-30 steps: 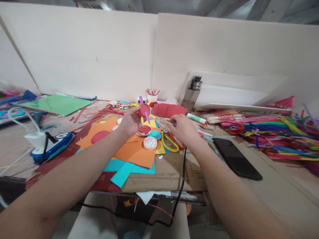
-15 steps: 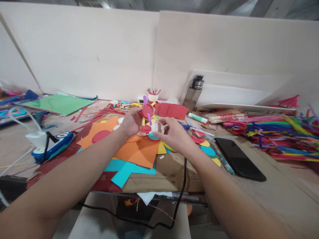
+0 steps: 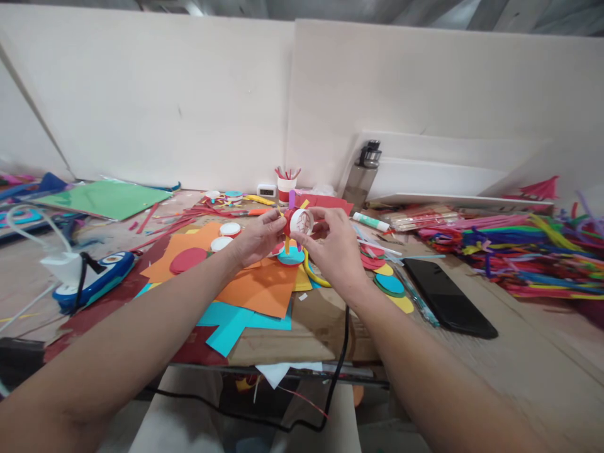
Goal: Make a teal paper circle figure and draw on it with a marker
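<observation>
In front of me my left hand (image 3: pixel 257 239) pinches a small red round piece (image 3: pixel 287 228) with purple and yellow paper strips sticking out around it. My right hand (image 3: pixel 336 242) grips a small white paper cup (image 3: pixel 302 221), its open end turned toward me with reddish lines inside. The cup sits against the red piece; whether they are joined I cannot tell. Just below lie a blue-topped round piece (image 3: pixel 291 255) and orange paper (image 3: pixel 259 289). Two white-topped round pieces, the nearer white-topped piece (image 3: pixel 221 244) among them, rest by my left wrist.
A black phone (image 3: pixel 448 299), a glue stick (image 3: pixel 371 221) and several coloured paper discs (image 3: pixel 391 285) lie on the right. Pipe cleaners (image 3: pixel 523 251) pile up beyond. A bottle (image 3: pixel 362 176) leans against the wall. Left are a blue power strip (image 3: pixel 101 277) and green sheets (image 3: pixel 106 198).
My hands have come closer together, and the white cup now meets the red piece. The cup has turned so its open end faces me, and the red piece has turned sideways.
</observation>
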{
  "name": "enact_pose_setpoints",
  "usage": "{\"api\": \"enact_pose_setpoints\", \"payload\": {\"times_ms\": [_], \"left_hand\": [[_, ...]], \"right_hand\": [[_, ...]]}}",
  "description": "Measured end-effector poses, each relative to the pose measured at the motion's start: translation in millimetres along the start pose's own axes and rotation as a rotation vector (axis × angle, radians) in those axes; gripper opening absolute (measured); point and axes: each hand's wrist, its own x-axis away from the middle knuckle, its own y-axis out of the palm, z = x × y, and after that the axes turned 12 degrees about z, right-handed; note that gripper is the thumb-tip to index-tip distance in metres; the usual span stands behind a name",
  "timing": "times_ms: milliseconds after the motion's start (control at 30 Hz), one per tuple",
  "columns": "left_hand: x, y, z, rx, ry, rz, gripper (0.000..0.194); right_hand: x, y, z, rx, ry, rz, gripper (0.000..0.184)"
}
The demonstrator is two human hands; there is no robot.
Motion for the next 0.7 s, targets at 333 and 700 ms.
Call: {"api": "enact_pose_setpoints", "payload": {"times_ms": [333,700], "left_hand": [[1.7,0.8,-1.2,0.000,-0.003,-0.028,0.034],[0.3,-1.7,-0.8,-0.020,-0.019,-0.003,0.035]], "right_hand": [[0.0,0.7,2.6,0.040,-0.035,0.010,0.033],[0.7,0.6,2.9,0.030,-0.016,0.012,0.029]]}}
